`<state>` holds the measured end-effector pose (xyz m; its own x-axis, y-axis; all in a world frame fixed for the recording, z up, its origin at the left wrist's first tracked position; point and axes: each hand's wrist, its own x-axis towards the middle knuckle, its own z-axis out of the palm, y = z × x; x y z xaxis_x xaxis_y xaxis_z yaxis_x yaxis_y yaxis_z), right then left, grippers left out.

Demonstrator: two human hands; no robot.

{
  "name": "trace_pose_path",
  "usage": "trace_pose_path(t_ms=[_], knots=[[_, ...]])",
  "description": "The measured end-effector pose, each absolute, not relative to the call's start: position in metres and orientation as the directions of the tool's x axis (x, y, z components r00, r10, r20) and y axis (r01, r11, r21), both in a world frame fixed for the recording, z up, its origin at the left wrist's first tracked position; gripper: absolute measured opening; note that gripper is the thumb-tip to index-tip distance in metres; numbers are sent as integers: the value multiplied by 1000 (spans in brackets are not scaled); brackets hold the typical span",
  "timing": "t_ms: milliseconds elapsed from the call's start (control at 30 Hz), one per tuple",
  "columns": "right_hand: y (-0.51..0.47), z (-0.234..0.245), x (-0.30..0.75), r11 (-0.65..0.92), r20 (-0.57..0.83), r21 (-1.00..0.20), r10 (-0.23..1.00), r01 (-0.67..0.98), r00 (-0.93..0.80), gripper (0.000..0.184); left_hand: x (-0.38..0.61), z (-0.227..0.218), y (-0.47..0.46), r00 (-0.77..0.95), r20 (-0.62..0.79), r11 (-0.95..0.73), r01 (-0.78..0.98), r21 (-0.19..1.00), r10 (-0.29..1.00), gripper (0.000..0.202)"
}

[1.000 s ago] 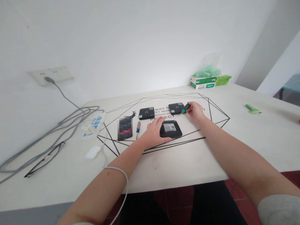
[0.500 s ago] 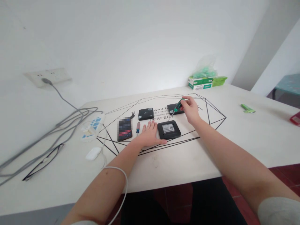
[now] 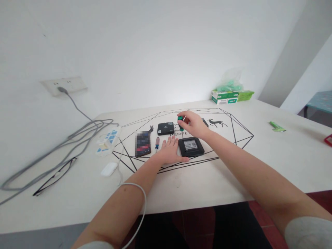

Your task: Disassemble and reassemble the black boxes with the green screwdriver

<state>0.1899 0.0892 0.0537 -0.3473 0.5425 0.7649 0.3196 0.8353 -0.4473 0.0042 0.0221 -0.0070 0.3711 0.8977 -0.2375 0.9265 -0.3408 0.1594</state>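
Pinching the screwdriver [image 3: 180, 121] by its green handle, the right hand [image 3: 194, 125] hovers behind the box [image 3: 191, 146] on the desk [image 3: 233, 166]. The left hand [image 3: 169, 153], grip open and flat, lies just beside the box, apparently steadying it.

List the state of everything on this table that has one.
Green screwdriver, gripped in right hand.
Left hand, open, flat on table.
Near black box, label side up.
Far black box, top side up.
Red-blue screwdriver, lying loose.
Wall socket, plug inserted.
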Motion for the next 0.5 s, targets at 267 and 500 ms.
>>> trace_pose_path(t_ms=[267, 500], knots=[[80, 56, 175, 854, 764, -406, 513, 325, -392, 16, 3, -9, 24, 381, -227, -347, 921, 178, 896, 135], [86, 38, 181, 856, 817, -395, 493, 334, -298, 20, 4, -6, 22, 393, -229, -359, 916, 178, 891, 133]])
